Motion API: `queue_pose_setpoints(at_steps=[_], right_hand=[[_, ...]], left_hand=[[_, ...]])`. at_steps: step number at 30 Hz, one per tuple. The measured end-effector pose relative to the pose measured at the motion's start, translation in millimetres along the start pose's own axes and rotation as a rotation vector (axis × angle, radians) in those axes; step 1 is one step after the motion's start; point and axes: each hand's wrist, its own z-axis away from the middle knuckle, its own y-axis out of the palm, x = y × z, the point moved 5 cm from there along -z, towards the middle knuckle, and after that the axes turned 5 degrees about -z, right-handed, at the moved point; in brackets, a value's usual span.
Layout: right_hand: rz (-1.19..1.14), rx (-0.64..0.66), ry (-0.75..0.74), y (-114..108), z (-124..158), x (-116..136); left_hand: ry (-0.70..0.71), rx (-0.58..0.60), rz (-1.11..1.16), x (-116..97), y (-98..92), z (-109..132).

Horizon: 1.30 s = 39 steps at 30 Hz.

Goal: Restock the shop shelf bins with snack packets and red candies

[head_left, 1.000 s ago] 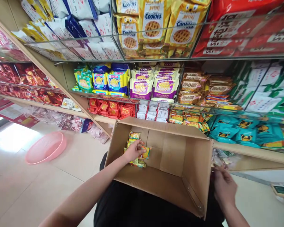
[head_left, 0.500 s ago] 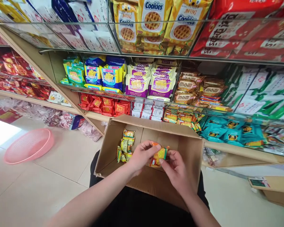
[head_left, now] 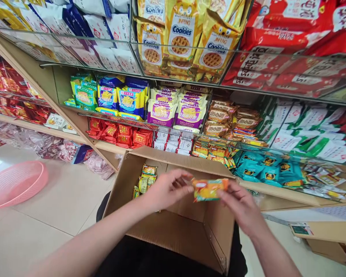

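Both my hands hold one small orange and yellow snack packet (head_left: 210, 189) level above an open cardboard box (head_left: 173, 227) that rests on my lap. My left hand (head_left: 167, 189) pinches the packet's left end. My right hand (head_left: 240, 206) grips its right end. Several more yellow and green packets (head_left: 144, 181) lie in the box's far left corner.
Shelves of bagged biscuits and cookies (head_left: 173, 107) rise right in front of the box. The lowest wooden shelf (head_left: 282, 194) holds teal and orange packets. A pink plastic basket (head_left: 14, 184) lies on the tiled floor at left. Another cardboard box (head_left: 331, 240) sits at right.
My left hand lifted a packet out of the box's corner and my right hand left the box's side to join it. The packet now sits higher, held flat between both hands.
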Motion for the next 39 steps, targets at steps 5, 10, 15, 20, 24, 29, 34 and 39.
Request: queue_pose_setpoints(at_steps=[5,10,15,20,24,29,34,39], right_hand=[[-0.111,-0.376,-0.046,-81,-53,3],[-0.036,-0.323,0.042,-77,-119,-22],[0.059,-0.212,-0.094,-42,-174,-30],[0.385,-0.231,-0.214,-49,-190,-36],[0.984,-0.249,-0.405,-45,-187,-23],[1.530,-0.261,-0.514,-26,-188,-15],[1.674,-0.301,-0.699,-19,-192,-16],[1.777,0.086,-0.944,-4,-183,-27]], left_hand=[[0.057,-0.207,-0.690,14,-77.8,-45],[-0.323,-0.160,-0.910,56,-105.0,-68],[-0.431,-0.156,-0.941,60,-99.2,-62],[-0.432,-0.205,-0.969,61,-97.5,-59],[-0.412,-0.198,-0.963,66,-96.7,-62],[-0.415,-0.187,-0.951,68,-97.2,-64],[-0.422,-0.178,-0.950,69,-97.7,-65],[-0.433,-0.167,-0.967,68,-98.5,-65]])
